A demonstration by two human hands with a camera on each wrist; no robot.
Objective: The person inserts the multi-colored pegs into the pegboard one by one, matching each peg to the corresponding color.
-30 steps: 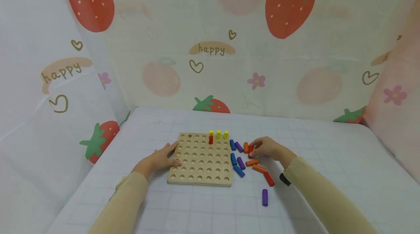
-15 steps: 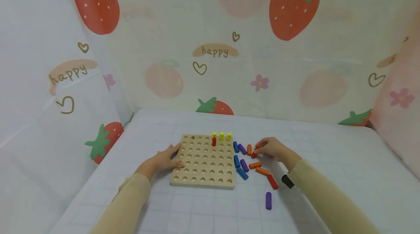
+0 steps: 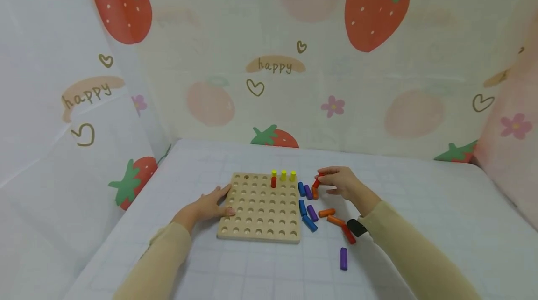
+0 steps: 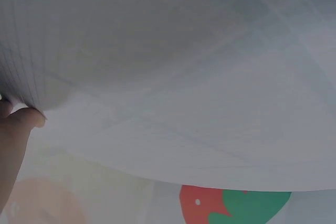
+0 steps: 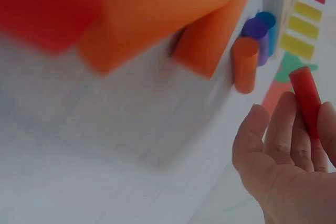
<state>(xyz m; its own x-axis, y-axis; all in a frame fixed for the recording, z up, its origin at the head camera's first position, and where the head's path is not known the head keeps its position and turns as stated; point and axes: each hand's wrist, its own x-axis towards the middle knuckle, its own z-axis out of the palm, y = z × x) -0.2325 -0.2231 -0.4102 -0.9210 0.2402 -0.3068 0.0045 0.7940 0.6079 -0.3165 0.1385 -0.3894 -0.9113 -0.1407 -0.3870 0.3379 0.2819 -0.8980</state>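
On the table lies a square wooden pegboard (image 3: 265, 206) with rows of round holes. Several yellow pegs (image 3: 283, 175) stand along its back edge, and a red peg (image 3: 273, 182) stands in front of them. My left hand (image 3: 208, 205) rests at the board's left side, thumb on its top and fingers lying fairly straight along the edge. Right of the board, my right hand (image 3: 344, 184) pinches a second red peg (image 5: 307, 98) between thumb and fingers, above the table. Just below it in the head view is an orange peg (image 3: 315, 193).
Blue pegs (image 3: 309, 223), purple pegs (image 3: 312, 213) and orange pegs (image 3: 336, 220) lie loose right of the board. A red peg (image 3: 349, 234) lies under the right forearm's side, and a purple peg (image 3: 343, 259) is nearer the front. A strawberry-print cloth (image 3: 269, 99) hangs behind the table.
My right hand has lifted the red peg off the table and moved slightly back and left. The left hand stays on the board. The head view has shifted slightly.
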